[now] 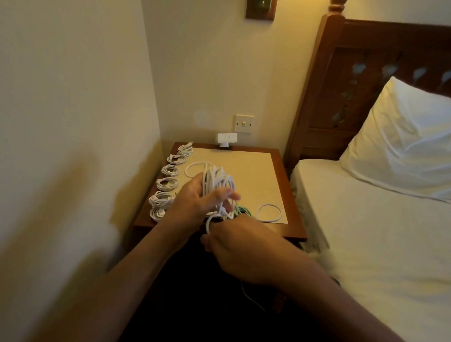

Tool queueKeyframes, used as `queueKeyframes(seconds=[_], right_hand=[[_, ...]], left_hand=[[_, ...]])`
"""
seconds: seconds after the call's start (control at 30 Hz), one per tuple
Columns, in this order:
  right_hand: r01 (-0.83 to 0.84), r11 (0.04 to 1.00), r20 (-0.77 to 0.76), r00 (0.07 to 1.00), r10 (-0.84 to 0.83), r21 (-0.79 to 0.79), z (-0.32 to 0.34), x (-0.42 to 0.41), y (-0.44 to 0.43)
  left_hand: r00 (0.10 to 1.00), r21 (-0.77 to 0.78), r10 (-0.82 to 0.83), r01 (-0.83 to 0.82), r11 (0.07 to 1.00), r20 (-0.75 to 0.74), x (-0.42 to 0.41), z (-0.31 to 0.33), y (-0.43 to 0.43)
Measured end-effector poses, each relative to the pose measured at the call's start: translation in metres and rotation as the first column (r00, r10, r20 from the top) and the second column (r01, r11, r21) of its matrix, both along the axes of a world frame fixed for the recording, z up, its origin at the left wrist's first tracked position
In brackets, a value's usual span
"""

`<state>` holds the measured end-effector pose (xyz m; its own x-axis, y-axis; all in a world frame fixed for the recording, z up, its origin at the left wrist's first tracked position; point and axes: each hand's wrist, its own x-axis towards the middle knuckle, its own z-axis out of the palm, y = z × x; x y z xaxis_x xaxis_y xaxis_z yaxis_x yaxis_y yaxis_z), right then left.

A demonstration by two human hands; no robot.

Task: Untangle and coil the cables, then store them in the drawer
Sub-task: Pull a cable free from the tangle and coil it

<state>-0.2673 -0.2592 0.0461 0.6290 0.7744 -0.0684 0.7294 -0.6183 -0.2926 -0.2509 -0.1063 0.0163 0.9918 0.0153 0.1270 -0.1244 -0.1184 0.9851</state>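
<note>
A tangled bunch of white cables (217,181) is lifted over the bedside table (278,158). My left hand (193,198) grips this bunch from the left, fingers curled round it. Below it, at the table's front edge, my right hand (238,248) pinches a white cable end (208,224) that hangs from the bunch. A green cable (243,211) lies under the tangle. Several coiled white cables (166,184) sit in a row along the table's left side. One white loop (269,212) lies flat at the front right. No drawer is visible.
A small white device (227,139) stands at the table's back edge under a wall switch (244,123). A wall runs close on the left. A bed with a white pillow (410,145) and a wooden headboard (356,86) is on the right.
</note>
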Motion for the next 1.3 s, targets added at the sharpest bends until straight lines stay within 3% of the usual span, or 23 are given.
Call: queueKeyframes(seconds=[0.07,0.17,0.23,0.33,0.47,0.6,0.7,0.77,0.87,0.97,1.07,1.17,1.2,1.27,1.3], right_hand=[[0.035,0.997,0.001,0.999,-0.035,0.066,0.017,0.008,-0.010],[0.139,0.971,-0.080,0.989,-0.125,0.196,0.024,0.032,-0.029],[0.157,0.954,-0.137,0.983,-0.125,0.256,0.018,0.043,-0.038],[0.145,0.958,-0.207,0.974,-0.094,0.247,0.002,0.061,-0.048],[0.231,0.948,-0.237,0.955,-0.178,0.217,-0.007,0.090,-0.085],[0.471,0.817,-0.430,0.847,-0.313,0.333,-0.009,0.106,-0.145],[0.579,0.716,-0.489,0.789,-0.372,0.389,-0.010,0.111,-0.181],[0.627,0.607,-0.443,0.777,-0.447,0.488,-0.005,0.113,-0.197],[0.625,0.396,-0.315,0.726,-0.612,0.672,0.014,0.113,-0.224],[0.554,0.317,-0.137,0.628,-0.766,0.769,0.043,0.117,-0.264],[0.543,0.240,-0.078,0.498,-0.864,0.805,0.069,0.126,-0.306],[0.628,0.373,-0.010,0.519,-0.855,0.683,0.071,0.133,-0.318],[0.709,0.454,-0.016,0.547,-0.837,0.540,0.065,0.133,-0.316],[0.780,0.625,0.039,0.624,-0.780,0.010,0.045,0.127,-0.297],[0.739,0.639,0.064,0.663,-0.746,-0.214,0.037,0.122,-0.283]], left_hand=[[0.995,0.046,-0.068,0.071,0.996,-0.069,-0.004,-0.006,0.004],[0.940,-0.144,-0.312,0.292,0.946,-0.140,-0.012,-0.013,0.015],[0.911,-0.106,-0.378,0.365,0.925,-0.163,-0.019,-0.008,0.019],[0.960,0.119,-0.225,0.246,0.962,-0.169,-0.018,0.006,0.028],[0.993,0.025,0.092,-0.090,0.996,-0.069,0.001,0.017,0.065],[0.915,0.020,0.402,-0.403,0.915,0.040,0.015,0.020,0.117],[0.913,0.152,0.404,-0.408,0.900,0.059,0.020,0.016,0.122],[0.925,0.283,0.364,-0.380,0.881,0.109,0.027,0.014,0.106],[0.933,0.607,0.255,-0.359,0.709,0.255,0.032,0.024,0.079],[0.944,0.679,0.156,-0.318,0.662,0.290,0.038,0.033,0.064],[0.931,0.686,0.171,-0.354,0.635,0.322,0.045,0.040,0.058],[0.950,0.597,0.200,-0.306,0.742,0.238,0.046,0.045,0.052],[0.964,0.544,0.179,-0.260,0.798,0.197,0.043,0.046,0.047],[0.986,0.436,0.120,-0.159,0.886,0.115,0.035,0.049,0.037],[0.993,0.401,0.086,-0.110,0.910,0.077,0.032,0.049,0.033]])
